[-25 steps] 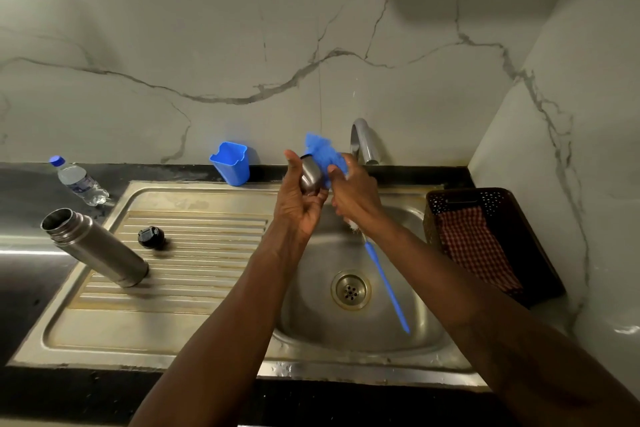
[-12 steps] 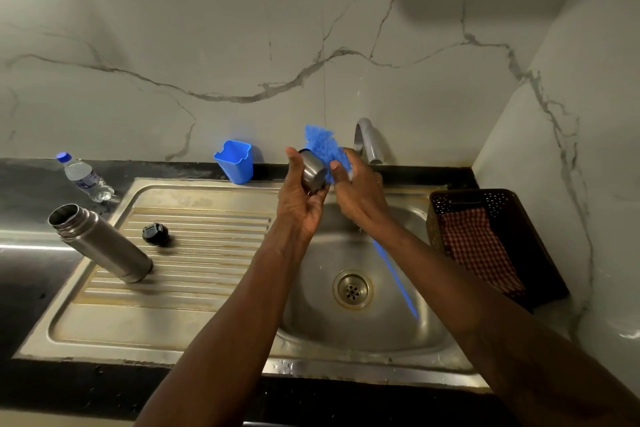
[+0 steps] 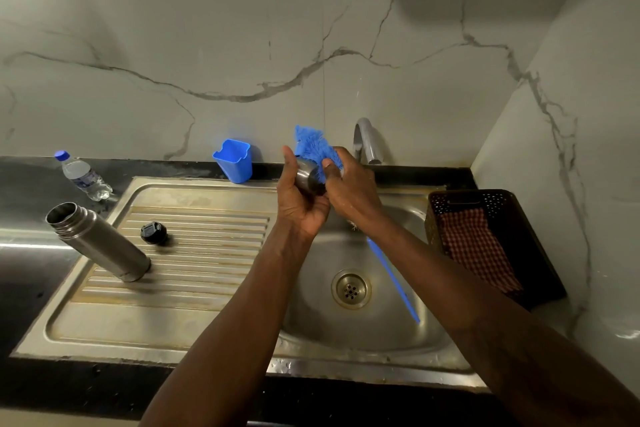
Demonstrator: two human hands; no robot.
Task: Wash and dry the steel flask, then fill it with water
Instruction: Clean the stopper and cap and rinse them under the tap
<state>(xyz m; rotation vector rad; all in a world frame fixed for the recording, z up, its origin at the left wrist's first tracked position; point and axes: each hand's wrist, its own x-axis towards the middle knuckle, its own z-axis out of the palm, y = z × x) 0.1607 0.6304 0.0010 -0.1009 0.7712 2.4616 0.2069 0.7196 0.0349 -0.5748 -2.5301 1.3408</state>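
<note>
Steel flask (image 3: 98, 243): we find its body at the left of the frame, mouth open, base on the ribbed drainboard (image 3: 194, 288). It seems to stand upright, though the wide lens slants it and it may be lying over. Neither hand touches it.
Black stopper (image 3: 154, 233): alone on the drainboard, just right of the flask and apart from it.
Left hand (image 3: 299, 204): fingers curled round a small steel cup (image 3: 306, 177), held above the sink basin (image 3: 381, 333) at centre frame.
Right hand (image 3: 349, 191): closed round the blue brush (image 3: 313, 146) close under its bristles. The bristle head sits at the cup's mouth, and the thin handle slants down toward the lower right over the basin.
Tap (image 3: 367, 142): directly behind the hands.
Done so far: we judge only that the flask is taken apart and that scrubbing is under way on the small cup, likely its lid.
Left to wash: the flask body and the stopper, as far as we can judge, then a rinse.
Left to dry: the red checked cloth (image 3: 478, 246) lies in the dark basket (image 3: 540, 229) at the right of the frame, with no hand near it.
Left to fill: a capped plastic water bottle (image 3: 83, 177) waits on the dark tabletop (image 3: 27, 270) at upper left; we reckon filling comes last.
Overall: early, in our view, with most steps ahead.
</note>
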